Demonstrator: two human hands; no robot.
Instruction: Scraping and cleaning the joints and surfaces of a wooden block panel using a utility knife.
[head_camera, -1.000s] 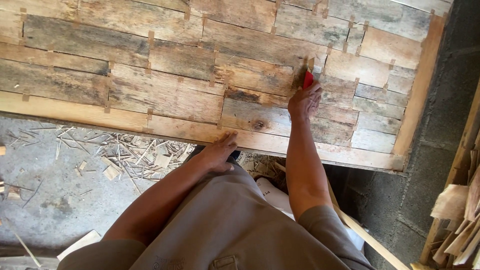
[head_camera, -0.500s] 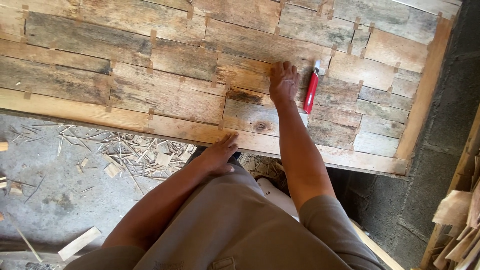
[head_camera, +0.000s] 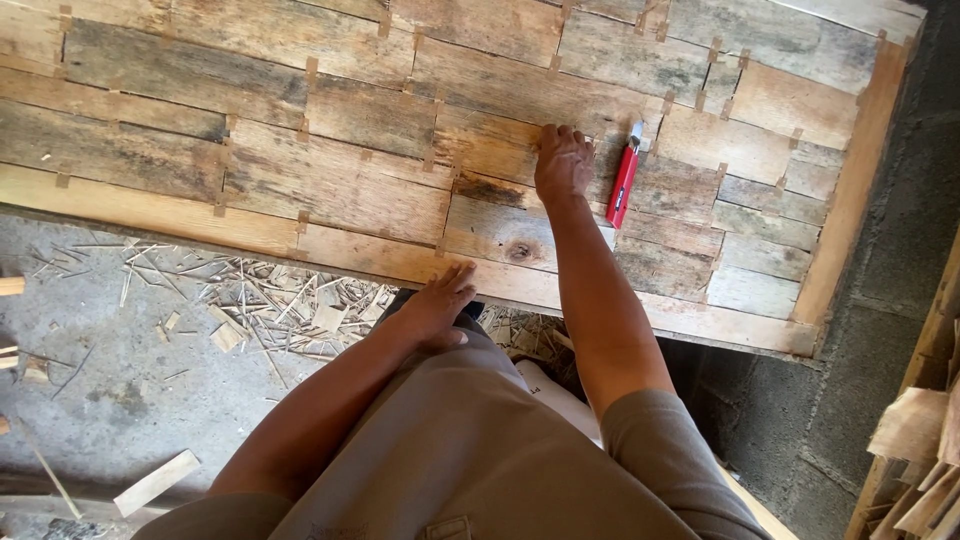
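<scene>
A large panel of weathered wooden planks (head_camera: 330, 180) lies flat before me, pieced together like brickwork. My right hand (head_camera: 563, 160) rests palm down on a plank near the middle, fingers together, holding nothing. Just to its right a red utility knife (head_camera: 624, 184) lies loose on the boards, not touched. My left hand (head_camera: 437, 308) presses on the panel's near edge with fingers spread. My grey shirt fills the lower part of the view.
Wood shavings and splinters (head_camera: 270, 300) litter the concrete floor (head_camera: 110, 400) below the panel's near edge. A loose wood strip (head_camera: 155, 482) lies at lower left. Stacked wood offcuts (head_camera: 925, 450) stand at the right, beside a grey block wall (head_camera: 880, 330).
My right hand let go of the red knife, left it lying on the boards, and moved left to rest flat on a plank. My left hand stayed on the near edge.
</scene>
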